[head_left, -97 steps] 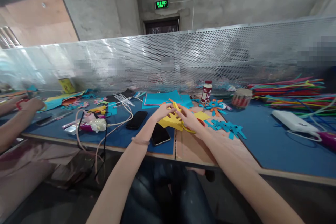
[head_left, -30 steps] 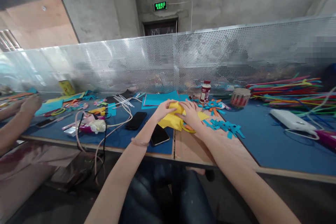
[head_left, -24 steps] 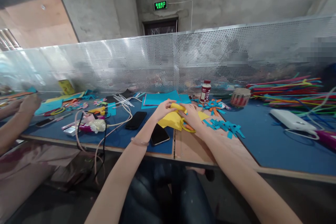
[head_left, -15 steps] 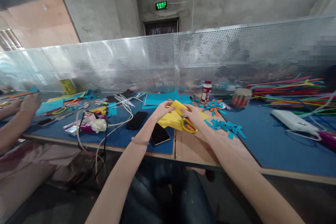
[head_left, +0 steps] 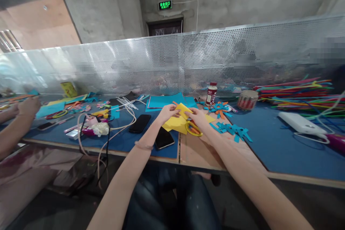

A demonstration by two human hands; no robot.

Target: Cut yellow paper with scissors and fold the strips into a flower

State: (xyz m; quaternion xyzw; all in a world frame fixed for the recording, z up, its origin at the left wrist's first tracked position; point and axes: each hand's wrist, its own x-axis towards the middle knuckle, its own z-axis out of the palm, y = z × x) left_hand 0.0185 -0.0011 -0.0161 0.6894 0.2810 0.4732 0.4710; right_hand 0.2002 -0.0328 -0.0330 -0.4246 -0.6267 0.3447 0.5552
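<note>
My left hand (head_left: 167, 111) pinches the far left edge of a folded yellow paper sheet (head_left: 176, 121) held just above the table. My right hand (head_left: 198, 116) grips the same sheet at its right side, fingers closed on it. Yellow-handled scissors (head_left: 193, 128) lie on the table directly under my right hand, beside the paper. Two black phones (head_left: 140, 123) (head_left: 164, 138) lie to the left of the paper near my left forearm.
Blue paper sheets (head_left: 167, 100), cut blue and orange strips (head_left: 229, 128), a small bottle (head_left: 211, 94), a tape roll (head_left: 248, 100), a bundle of coloured sticks (head_left: 299, 93) and a white power bank (head_left: 300, 123) crowd the table. A glue gun with cables (head_left: 98, 128) lies left. Another person's arm (head_left: 16, 122) works at far left.
The scissors left my right hand and now lie on the table. Both hands have folded and turned the yellow paper, and now hold it flatter between them.
</note>
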